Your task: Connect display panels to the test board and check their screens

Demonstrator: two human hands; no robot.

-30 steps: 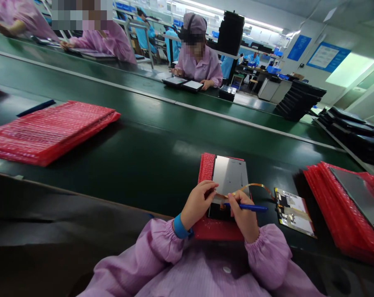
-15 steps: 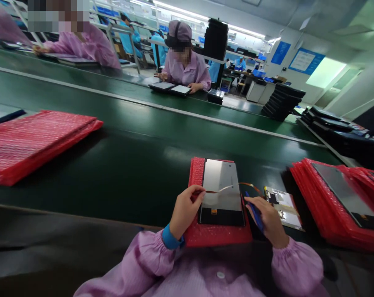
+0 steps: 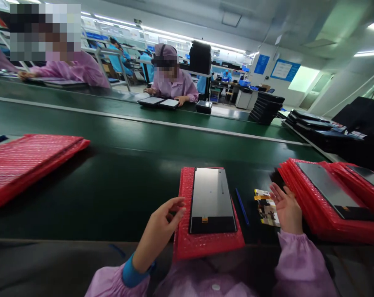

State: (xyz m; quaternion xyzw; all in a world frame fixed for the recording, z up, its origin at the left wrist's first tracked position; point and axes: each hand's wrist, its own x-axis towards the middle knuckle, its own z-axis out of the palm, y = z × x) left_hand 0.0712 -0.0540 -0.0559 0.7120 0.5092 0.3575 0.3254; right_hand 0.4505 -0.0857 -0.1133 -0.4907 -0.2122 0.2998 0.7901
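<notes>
A display panel (image 3: 209, 193), silver-grey with a black lower band, lies on red bubble wrap (image 3: 205, 248) in front of me. At its left edge is my left hand (image 3: 166, 218), fingers loosely bent with a gap at the thumb and nothing visible between them. To the right of the panel a blue pen-like tool (image 3: 242, 207) lies on the green surface. My right hand (image 3: 287, 209) is open, palm turned up and fingers spread, over the right side of a small shiny component (image 3: 267, 214) with yellow edges. That hand partly hides the component.
At the right, red bubble-wrap bundles (image 3: 331, 220) carry another display panel (image 3: 326, 183). A flat stack of red bubble wrap (image 3: 32, 161) lies at the left. Across the green bench (image 3: 128, 177), a co-worker in pink (image 3: 177, 86) handles two panels. Black stacks (image 3: 266, 108) stand at the far right.
The blue tool has left my right hand and lies beside the panel. My left hand has let go of the thin copper-coloured strip and moved left. My right hand has opened over the component.
</notes>
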